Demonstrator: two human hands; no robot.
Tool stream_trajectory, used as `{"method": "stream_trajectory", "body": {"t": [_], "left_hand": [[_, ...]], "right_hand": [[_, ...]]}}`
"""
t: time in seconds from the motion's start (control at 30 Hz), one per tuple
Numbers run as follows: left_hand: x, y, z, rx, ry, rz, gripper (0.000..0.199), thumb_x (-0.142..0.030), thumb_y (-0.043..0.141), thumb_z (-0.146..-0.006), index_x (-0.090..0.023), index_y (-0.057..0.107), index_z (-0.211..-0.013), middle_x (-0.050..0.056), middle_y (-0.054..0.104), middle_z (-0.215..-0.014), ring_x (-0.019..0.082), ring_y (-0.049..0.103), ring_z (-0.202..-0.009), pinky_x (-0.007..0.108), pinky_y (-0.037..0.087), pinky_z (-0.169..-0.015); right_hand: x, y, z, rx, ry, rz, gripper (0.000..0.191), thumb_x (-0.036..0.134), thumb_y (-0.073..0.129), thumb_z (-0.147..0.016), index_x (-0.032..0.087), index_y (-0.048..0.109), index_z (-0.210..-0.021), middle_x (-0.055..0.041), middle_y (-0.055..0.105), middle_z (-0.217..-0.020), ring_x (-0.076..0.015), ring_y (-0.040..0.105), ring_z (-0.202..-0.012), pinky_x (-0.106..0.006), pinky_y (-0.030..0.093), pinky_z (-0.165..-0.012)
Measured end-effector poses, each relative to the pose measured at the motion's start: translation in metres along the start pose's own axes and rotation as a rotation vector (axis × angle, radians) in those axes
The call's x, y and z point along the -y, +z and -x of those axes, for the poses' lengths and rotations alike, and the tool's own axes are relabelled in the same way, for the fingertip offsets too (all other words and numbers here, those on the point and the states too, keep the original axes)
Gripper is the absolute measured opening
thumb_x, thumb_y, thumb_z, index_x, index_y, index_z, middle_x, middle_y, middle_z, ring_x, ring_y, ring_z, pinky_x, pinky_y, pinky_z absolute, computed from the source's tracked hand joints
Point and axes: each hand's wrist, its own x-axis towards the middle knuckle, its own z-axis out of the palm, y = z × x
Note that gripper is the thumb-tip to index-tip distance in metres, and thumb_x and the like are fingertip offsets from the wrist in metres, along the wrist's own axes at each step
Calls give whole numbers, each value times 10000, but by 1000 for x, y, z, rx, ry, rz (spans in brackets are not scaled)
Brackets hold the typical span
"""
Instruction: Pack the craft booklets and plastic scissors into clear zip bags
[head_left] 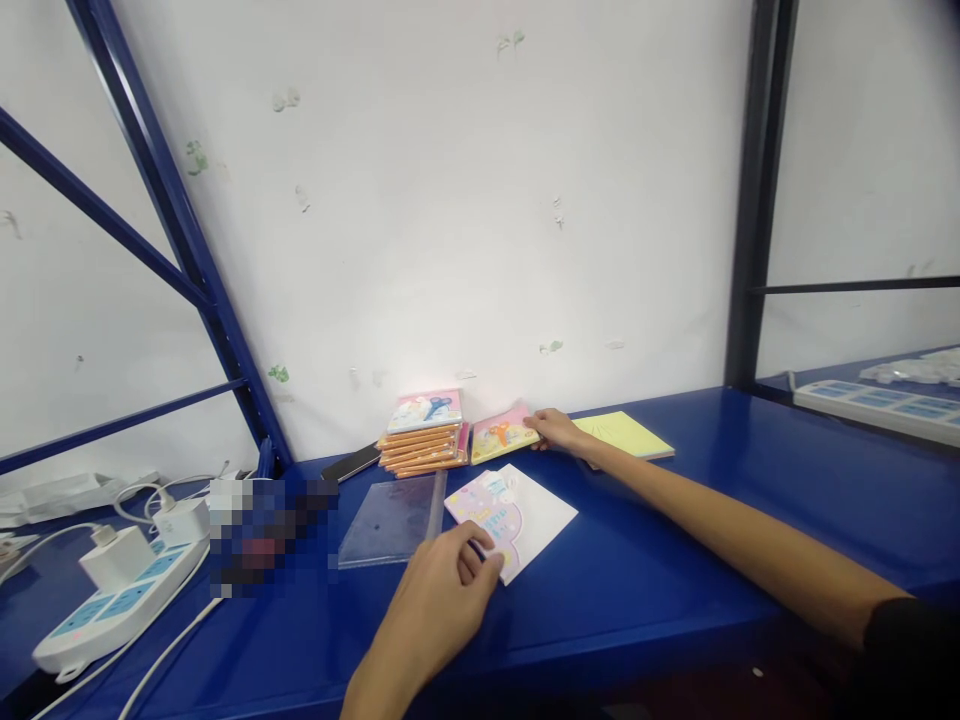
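My left hand (450, 585) is at the near left corner of a white square sheet or booklet (536, 510). Thumb and curled fingers close on that corner, which is printed with a pink and purple pattern. Reaching further back, my right hand (553, 430) grips the right edge of a pink and yellow packet (499, 436) picturing orange scissors. Just left of it is a stack of similar orange-edged packets (424, 440), the top one showing blue scissors. A clear plastic sleeve (390, 522) lies flat left of the square sheet.
A pale yellow pad (626, 432) lies right of my right hand. Behind the sleeve is a dark flat phone-like object (351, 463). A white power strip (124, 605) with plugs and cables occupies the left. Blue posts (180, 220) and a white wall bound the blue table (637, 590).
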Motion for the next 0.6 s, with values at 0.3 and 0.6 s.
{"method": "stream_trajectory", "body": {"t": [0.3, 0.6], "left_hand": [[-1, 9, 3, -28, 215, -44, 396, -284, 443, -974, -273, 642, -1317, 98, 506, -1528, 283, 403, -1454, 507, 304, -1209], [3, -7, -9, -346, -6, 334, 531, -463, 485, -969, -232, 483, -1446, 159, 608, -1335, 293, 658, -1094, 408, 552, -842]], "right_hand": [[18, -25, 7, -160, -101, -375, 291, 356, 629, -984, 159, 635, -1199, -84, 663, -1167, -208, 669, -954, -396, 580, -813], [53, -54, 72, 97, -298, -613, 387, 393, 774, -747, 209, 455, -626, 24, 493, -613, -111, 483, -565, -207, 352, -452]]}}
